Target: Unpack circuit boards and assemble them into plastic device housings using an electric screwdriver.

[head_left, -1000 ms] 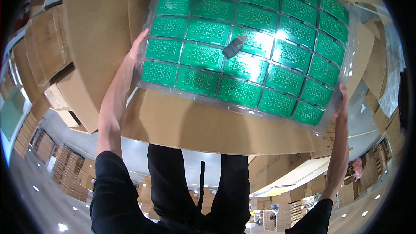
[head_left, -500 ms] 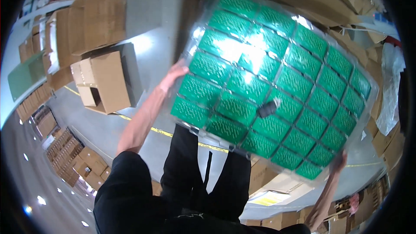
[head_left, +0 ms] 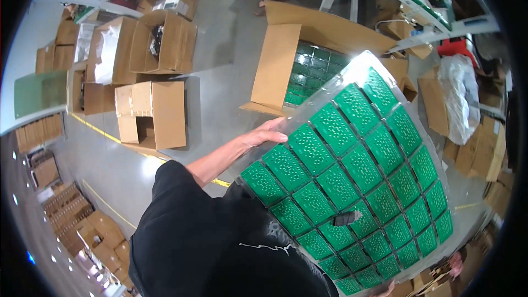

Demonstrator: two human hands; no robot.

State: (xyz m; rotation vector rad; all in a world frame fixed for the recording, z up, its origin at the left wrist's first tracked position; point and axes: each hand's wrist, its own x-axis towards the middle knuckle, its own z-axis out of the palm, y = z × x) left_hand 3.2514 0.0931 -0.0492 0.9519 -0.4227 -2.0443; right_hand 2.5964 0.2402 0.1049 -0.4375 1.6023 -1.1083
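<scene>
left grip (head_left: 267,133) on clear tray (head_left: 360,66) of green circuit boards (head_left: 362,168)

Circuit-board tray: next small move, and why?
Probably level the clear plastic tray: the left hand grips one edge, the right hand barely shows at the lower edge, and a stubby dark piece sits on the green circuit boards, perhaps loose.

Can read no text, brand, number or sign. Only pale specks (head_left: 312,150) on green circuit boards (head_left: 333,182), too small for making out characters; on black shirt (head_left: 214,258), thin white squiggle (head_left: 261,247), illegible as lettering.
</scene>
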